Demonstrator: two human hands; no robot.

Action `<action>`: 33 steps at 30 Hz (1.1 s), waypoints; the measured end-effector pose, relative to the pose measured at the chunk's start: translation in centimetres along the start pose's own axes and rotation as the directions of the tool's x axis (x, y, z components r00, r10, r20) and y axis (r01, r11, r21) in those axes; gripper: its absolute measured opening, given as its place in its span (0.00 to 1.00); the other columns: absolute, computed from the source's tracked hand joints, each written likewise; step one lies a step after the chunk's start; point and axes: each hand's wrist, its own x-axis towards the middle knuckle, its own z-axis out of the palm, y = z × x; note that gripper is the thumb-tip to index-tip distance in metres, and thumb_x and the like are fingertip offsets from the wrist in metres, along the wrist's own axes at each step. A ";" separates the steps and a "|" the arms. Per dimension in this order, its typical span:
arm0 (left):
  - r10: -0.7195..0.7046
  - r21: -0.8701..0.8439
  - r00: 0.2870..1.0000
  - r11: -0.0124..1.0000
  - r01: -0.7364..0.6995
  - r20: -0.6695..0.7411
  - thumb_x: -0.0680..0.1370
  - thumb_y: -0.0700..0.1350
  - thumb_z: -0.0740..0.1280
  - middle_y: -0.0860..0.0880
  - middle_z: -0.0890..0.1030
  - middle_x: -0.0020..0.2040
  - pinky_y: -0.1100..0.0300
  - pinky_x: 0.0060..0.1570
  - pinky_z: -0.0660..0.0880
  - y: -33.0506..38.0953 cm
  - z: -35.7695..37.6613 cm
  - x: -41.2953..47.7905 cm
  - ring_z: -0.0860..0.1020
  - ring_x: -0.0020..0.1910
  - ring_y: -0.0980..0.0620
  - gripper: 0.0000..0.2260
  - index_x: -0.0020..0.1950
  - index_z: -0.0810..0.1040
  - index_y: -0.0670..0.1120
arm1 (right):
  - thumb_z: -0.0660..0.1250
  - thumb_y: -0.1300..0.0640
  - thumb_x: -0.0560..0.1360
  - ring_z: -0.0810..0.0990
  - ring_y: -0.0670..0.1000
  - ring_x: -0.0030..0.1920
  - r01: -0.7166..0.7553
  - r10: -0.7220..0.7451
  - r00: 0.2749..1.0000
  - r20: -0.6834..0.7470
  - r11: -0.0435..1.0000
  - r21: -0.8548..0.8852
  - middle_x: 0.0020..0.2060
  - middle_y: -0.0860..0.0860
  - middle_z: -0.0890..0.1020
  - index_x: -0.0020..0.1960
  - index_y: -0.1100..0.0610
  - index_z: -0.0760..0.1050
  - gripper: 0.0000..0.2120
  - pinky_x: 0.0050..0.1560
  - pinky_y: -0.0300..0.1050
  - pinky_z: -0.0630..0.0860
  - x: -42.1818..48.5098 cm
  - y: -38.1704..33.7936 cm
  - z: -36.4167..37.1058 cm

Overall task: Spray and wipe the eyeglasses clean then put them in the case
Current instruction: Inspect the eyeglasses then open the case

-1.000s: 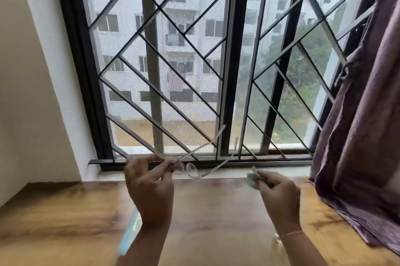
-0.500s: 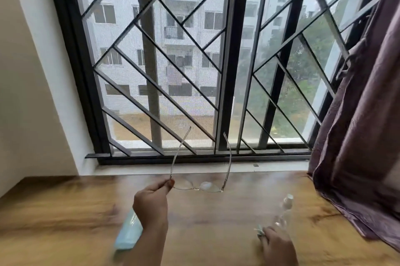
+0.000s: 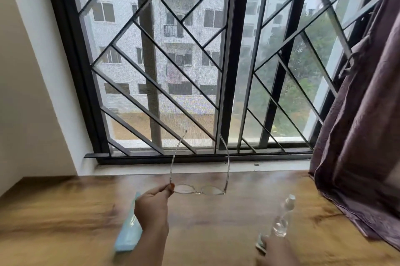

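Note:
My left hand (image 3: 153, 205) pinches the left corner of thin-framed eyeglasses (image 3: 199, 189), held above the wooden table with both temples open and pointing toward the window. My right hand (image 3: 276, 252) is low at the bottom edge, holding a small pale cleaning cloth (image 3: 260, 244) against the table. A clear spray bottle (image 3: 282, 217) with a clear cap stands just beyond that hand; whether the fingers touch it is unclear. A light blue eyeglass case (image 3: 128, 233) lies on the table, partly hidden behind my left wrist.
The wooden table (image 3: 216, 222) runs up to a white sill below a barred window (image 3: 194, 71). A purple curtain (image 3: 363, 136) hangs at the right and drapes onto the table's right side. A beige wall (image 3: 26, 92) closes the left.
My right hand dropped from beside the glasses down to the table near the spray bottle, still with the cloth. The left hand turned the glasses level, temples toward the window.

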 end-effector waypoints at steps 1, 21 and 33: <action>0.027 -0.005 0.999 1.000 -0.027 -0.023 0.69 0.37 0.73 0.53 0.83 0.30 0.51 0.52 0.76 0.0 0.1 0.2 0.81 0.43 0.45 0.13 0.37 0.83 0.57 | 0.57 0.43 0.60 0.50 0.61 0.74 -0.001 -0.001 0.998 0.060 0.999 0.032 0.73 0.61 0.55 0.57 0.43 0.69 0.24 0.70 0.46 0.54 0.1 0.3 -0.3; -0.133 0.178 0.985 0.972 0.152 -0.112 0.67 0.36 0.75 0.45 0.82 0.29 0.53 0.43 0.77 -3.7 0.7 -0.8 0.82 0.34 0.48 0.07 0.31 0.80 0.43 | 0.61 0.77 0.70 0.70 0.45 0.65 0.213 -0.077 0.977 -0.201 0.458 0.863 0.62 0.50 0.74 0.67 0.60 0.69 0.28 0.52 0.17 0.61 -1.7 -7.2 -1.3; -0.057 0.508 0.991 0.854 0.113 -0.125 0.72 0.42 0.71 0.44 0.84 0.36 0.61 0.35 0.65 -8.0 0.6 -0.6 0.81 0.39 0.45 0.05 0.39 0.84 0.43 | 0.63 0.76 0.65 0.77 0.46 0.58 0.126 0.023 0.989 -0.149 0.416 0.900 0.54 0.48 0.81 0.47 0.38 0.75 0.31 0.65 0.48 0.69 0.5 -6.3 3.3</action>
